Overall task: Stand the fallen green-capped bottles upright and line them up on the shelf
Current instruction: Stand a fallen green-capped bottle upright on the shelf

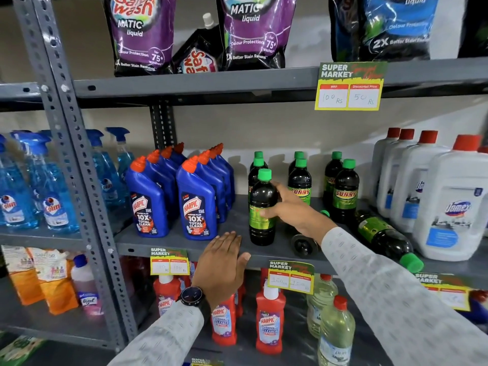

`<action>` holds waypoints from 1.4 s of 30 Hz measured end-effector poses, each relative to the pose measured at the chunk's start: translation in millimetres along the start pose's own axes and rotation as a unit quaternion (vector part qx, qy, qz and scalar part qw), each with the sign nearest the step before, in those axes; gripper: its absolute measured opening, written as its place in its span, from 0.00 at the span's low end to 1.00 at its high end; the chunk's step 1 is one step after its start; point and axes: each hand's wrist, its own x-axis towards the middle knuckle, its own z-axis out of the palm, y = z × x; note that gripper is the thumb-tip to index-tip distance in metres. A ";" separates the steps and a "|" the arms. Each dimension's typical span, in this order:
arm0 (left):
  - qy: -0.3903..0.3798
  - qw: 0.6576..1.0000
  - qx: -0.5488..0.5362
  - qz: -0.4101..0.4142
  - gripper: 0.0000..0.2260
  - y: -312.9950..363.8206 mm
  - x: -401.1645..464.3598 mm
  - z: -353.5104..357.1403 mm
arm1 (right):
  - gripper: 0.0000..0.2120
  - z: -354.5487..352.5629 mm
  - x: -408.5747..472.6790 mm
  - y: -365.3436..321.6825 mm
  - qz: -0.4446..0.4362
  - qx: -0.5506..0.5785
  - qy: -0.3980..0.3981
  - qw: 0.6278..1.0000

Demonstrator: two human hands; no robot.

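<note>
A: Task item first. Where's the bottle being handled?

B: Front green-capped bottle (262, 207), upright on the grey middle shelf (163, 240), near the front edge, just right of the blue Harpic bottles (196, 199). Right hand (293, 207) wraps it from the right side, fingers closed around the body at label height.

A: Fallen ones?

B: Two. One lying bottle (383, 236) on its side at the right, cap toward the shelf front and poking past the edge, just beside the white Domex jugs (451, 202). Second fallen bottle (303, 243) lies with its base facing the camera, mostly hidden under the right forearm.

A: Upright ones?

B: Two more standing behind the held one. Middle pair of Sunny bottles (299, 180) behind the right hand. Right pair (344, 188) further right, front one touching nothing I can tell.

A: Left hand?

B: Left hand (224, 265) flat, palm down on the shelf's front lip, fingers spread loosely, holding nothing. Black watch (192, 297) on that wrist.

A: Surroundings?

B: Blue Colin spray bottles (50, 186) in the left bay. Purple Safewash pouches (137, 35) on the shelf above. Yellow price tag (348, 87) clipped on the upper shelf edge. Red Harpic bottles (269, 320) on the shelf below.
</note>
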 end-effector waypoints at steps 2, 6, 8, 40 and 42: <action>-0.002 1.000 0.000 0.001 0.36 0.1 -0.2 -0.1 | 0.41 -2.9 1.0 2.5 0.002 0.006 -0.004 1.000; -0.004 1.000 -0.006 0.000 0.36 0.5 -0.6 -1.3 | 0.36 0.1 -0.2 3.4 -0.029 -0.058 0.022 0.998; -0.005 1.000 -0.005 -0.001 0.35 0.4 -1.1 -1.6 | 0.34 2.1 -0.5 4.3 -0.047 -0.100 0.031 0.993; 0.001 1.000 0.011 -0.002 0.33 1.0 -0.1 0.8 | 0.34 1.2 5.7 5.8 0.069 -0.255 -0.010 0.965; -0.002 1.000 0.012 -0.001 0.34 1.6 0.1 -0.7 | 0.34 0.9 3.9 4.2 0.073 -0.260 -0.010 0.963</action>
